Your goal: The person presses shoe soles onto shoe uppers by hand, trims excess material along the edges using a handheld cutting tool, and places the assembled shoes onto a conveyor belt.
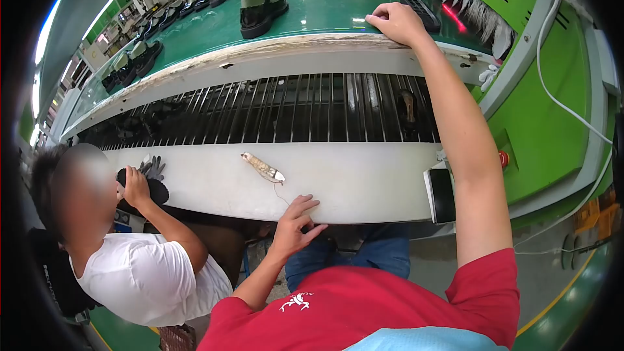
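My left hand rests at the near edge of the white worktop, fingers apart and holding nothing that shows. Just beyond it lies a tool wrapped in worn tape with a pale pointed tip; a thin reddish cord runs from it toward that hand. My right arm reaches across to the green conveyor belt. There my right hand lies over the front rim with fingers loosely bent, nothing visible in them. Close behind it sits a black shoe sole. A black shoe stands farther left on the belt.
Several black shoes line the belt's left side. A rack of metal bars lies below it. At left, a co-worker in white holds a black sole. A green machine with hanging strips and a black pad are at right.
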Action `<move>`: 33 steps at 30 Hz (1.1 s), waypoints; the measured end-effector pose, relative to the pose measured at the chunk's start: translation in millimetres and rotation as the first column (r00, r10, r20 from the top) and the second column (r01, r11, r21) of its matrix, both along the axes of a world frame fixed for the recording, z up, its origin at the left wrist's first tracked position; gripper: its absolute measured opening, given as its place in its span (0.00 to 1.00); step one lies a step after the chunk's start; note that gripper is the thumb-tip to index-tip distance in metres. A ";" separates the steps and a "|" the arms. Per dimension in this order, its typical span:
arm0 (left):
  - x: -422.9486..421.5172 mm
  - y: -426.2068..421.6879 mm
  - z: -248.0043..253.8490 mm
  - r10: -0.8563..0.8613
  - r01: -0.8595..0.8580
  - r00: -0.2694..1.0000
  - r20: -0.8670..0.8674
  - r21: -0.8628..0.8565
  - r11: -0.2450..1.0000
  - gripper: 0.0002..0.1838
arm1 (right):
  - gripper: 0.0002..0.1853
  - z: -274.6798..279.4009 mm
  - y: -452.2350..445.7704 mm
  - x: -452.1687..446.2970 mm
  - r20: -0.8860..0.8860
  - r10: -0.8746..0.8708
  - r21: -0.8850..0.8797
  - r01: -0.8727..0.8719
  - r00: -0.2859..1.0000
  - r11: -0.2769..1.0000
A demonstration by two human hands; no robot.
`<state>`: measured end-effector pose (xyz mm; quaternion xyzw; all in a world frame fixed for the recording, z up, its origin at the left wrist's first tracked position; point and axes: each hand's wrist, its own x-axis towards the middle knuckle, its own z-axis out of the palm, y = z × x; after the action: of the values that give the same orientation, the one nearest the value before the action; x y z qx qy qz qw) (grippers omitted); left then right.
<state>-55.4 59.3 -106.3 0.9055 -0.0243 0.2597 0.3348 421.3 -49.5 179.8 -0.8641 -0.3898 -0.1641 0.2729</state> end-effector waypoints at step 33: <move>-50.9 50.7 62.6 0.228 -0.224 0.974 -0.001 0.175 0.959 0.11 | 0.20 -0.7 -0.1 -2.7 0.036 0.050 0.025 -0.051 0.998 0.998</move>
<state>-106.3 109.9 -43.7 0.9307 0.0601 0.2837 0.2228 418.7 -49.5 179.1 -0.8474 -0.4140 -0.1774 0.2813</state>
